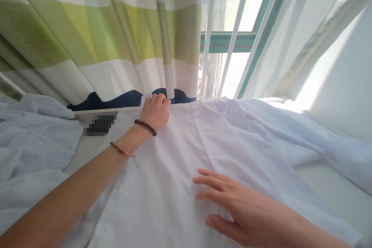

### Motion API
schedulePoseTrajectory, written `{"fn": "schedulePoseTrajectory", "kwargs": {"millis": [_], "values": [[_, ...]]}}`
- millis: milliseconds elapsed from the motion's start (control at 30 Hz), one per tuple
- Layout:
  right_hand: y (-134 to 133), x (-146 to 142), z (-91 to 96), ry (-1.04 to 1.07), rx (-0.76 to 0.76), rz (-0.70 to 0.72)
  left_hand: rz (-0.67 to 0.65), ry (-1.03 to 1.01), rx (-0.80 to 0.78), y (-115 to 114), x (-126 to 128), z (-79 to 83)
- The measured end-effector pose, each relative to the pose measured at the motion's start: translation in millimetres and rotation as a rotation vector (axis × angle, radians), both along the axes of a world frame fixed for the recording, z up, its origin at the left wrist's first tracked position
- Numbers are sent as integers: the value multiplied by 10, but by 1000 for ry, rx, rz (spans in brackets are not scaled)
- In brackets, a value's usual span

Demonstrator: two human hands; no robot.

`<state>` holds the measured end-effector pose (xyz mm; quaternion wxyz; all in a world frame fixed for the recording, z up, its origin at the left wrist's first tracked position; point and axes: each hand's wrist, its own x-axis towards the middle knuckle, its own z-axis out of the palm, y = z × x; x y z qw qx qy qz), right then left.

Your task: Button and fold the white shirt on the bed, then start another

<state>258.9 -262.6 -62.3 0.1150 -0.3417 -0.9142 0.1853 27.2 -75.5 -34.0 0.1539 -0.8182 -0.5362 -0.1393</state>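
A white shirt [174, 162] lies spread out in front of me, its buttoned front strip running from the far edge toward me. One sleeve [334, 145] stretches off to the right. At the far edge, my left hand [157, 110] has its fingers curled closed on the shirt's cloth, with a dark beaded bracelet and a thin copper-coloured band on that arm. Closer to me, my right hand [229, 203] is open, fingers apart, over the shirt's front; whether it touches the cloth I cannot tell.
Crumpled white cloth [31, 143] lies at the left, near a blurred dark object [100, 125]. A white and green curtain [101, 35] hangs just beyond the far edge. White railing bars [232, 42] stand before a green-framed window, and a white wall [348, 58] rises at right.
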Motion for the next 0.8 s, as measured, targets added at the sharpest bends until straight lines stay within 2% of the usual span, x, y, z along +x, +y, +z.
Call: {"fn": "schedulePoseTrajectory", "kwargs": {"millis": [100, 167, 233, 333, 433, 533, 600, 700, 733, 800], "values": [[97, 81, 125, 69, -46, -209, -201, 66, -60, -435, 226, -168], [157, 113, 105, 7, -69, -330, -309, 46, -131, -714, 355, -317], [197, 131, 58, -86, -126, -387, -359, 36, -239, -913, 440, -470], [221, 145, 18, -156, -207, -393, -361, 22, -361, -969, 456, -665], [229, 161, 33, -174, -211, -389, -343, 34, -436, -792, 387, -757], [234, 179, 60, -220, -217, -374, -362, 65, -466, -629, 323, -722], [217, 189, 73, -244, -222, -361, -377, 73, -456, -654, 308, -641], [130, 188, 88, -277, -230, -347, -380, 35, -375, -928, 318, -467], [89, 180, 93, -290, -239, -331, -412, 19, -360, -1060, 325, -405], [8, 152, 99, -333, -268, -275, -538, 13, -440, -1332, 338, -301]]}}
